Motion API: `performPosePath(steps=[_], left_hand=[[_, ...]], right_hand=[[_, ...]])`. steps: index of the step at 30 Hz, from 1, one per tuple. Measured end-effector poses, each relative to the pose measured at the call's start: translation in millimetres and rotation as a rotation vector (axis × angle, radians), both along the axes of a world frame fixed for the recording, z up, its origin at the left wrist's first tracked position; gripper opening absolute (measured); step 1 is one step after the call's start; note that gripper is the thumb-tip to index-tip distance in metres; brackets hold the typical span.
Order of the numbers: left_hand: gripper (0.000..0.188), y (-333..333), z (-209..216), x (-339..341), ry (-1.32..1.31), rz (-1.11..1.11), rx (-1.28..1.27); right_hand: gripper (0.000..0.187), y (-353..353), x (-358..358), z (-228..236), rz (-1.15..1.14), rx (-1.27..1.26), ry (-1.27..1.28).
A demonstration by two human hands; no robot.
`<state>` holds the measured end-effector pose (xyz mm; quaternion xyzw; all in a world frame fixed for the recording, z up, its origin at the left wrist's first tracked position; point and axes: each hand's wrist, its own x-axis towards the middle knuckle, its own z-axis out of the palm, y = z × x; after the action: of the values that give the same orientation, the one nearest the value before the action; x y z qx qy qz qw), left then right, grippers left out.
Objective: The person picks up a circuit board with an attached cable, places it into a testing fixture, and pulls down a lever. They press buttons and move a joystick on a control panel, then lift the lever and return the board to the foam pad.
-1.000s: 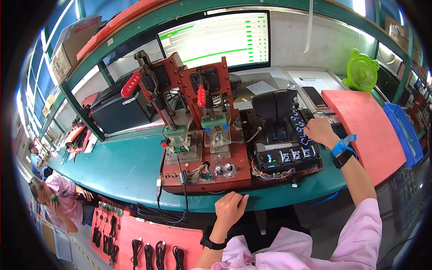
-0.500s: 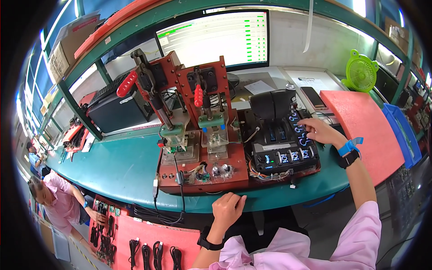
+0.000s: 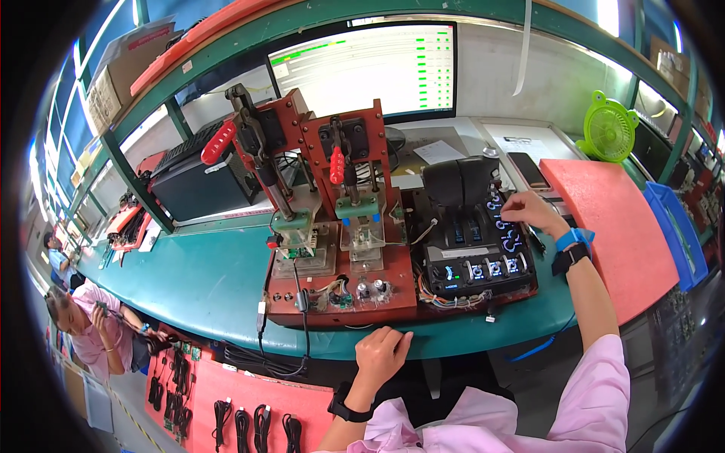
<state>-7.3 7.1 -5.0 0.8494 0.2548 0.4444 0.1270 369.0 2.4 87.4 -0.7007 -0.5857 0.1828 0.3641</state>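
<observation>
My right hand point(image 3: 533, 213) reaches over the right side of a black control panel point(image 3: 472, 253). Its fingers are drawn together at the column of lit controls, and the fingertips hide whatever they press or pinch. Across the panel's front run several lit knobs point(image 3: 495, 268), with a dark throttle-like lever point(image 3: 457, 181) behind them. My left hand point(image 3: 383, 355) rests at the bench's front edge, fingers curled and thumb out, holding nothing I can see. Beside the panel stands a red test fixture point(image 3: 340, 298) with two red-handled toggle clamps point(image 3: 337, 164).
A lit monitor point(image 3: 366, 72) stands behind the fixture. To the right are a phone point(image 3: 529, 171), a pink foam sheet point(image 3: 604, 219), a blue tray point(image 3: 676, 230) and a green fan point(image 3: 609, 128). Coiled black cables point(image 3: 261, 430) lie lower left, near a co-worker point(image 3: 102, 321).
My right hand has shifted a little farther up the lit column, fingers now closer together. My left hand stays put. The co-worker has lifted a hand with a small green board toward the head.
</observation>
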Motion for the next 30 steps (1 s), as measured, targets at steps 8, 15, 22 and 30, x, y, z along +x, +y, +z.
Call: performPosePath(steps=[8, 15, 22, 30], left_hand=[[0.022, -1, 1, -1, 0.02, 0.016, 0.011], [0.023, 0, 1, 0, 0.088, 0.057, 0.023], [0.023, 0, 0, 3, 0.073, 0.052, 0.017], [0.022, -1, 2, 1, 0.037, 0.038, -0.014]], right_hand=[[0.013, 13, 6, -11, 0.024, -0.049, 0.25], [0.014, 19, 9, -3, 0.042, 0.004, 0.49], [0.017, 33, 9, -9, -0.093, -0.024, 0.226], [0.02, 45, 25, 1, -0.075, -0.176, 0.307]])
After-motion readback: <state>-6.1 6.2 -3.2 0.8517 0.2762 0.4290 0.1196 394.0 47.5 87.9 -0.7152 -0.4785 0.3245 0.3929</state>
